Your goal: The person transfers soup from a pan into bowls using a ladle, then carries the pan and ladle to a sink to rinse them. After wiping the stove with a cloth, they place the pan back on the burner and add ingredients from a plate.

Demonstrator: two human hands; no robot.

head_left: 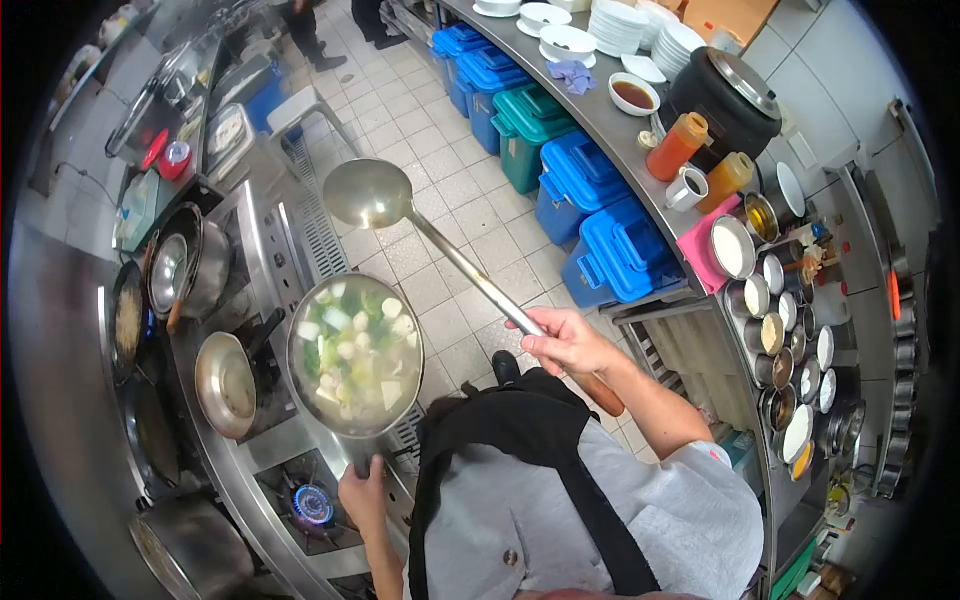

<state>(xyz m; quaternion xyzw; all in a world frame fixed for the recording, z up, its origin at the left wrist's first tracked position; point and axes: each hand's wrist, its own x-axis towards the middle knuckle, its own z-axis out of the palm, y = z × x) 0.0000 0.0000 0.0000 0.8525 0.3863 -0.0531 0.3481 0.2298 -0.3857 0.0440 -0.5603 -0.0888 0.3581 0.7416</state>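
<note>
Gripping pan [350,432] of soup [352,350], left hand [363,492] likely steadies it; right hand [568,342] clasps ladle [465,264] mid-length, perhaps for balance.

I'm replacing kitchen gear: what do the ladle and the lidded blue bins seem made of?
Ladle: probably steel, shiny, from grey glints; its smooth brown grip may be wood.
Lidded blue bins: likely moulded plastic, semi-gloss, given even colour and soft highlights.

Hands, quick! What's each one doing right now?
Left hand: closed, holding the pan by its handle.
Right hand: closed, holding the ladle.
</note>
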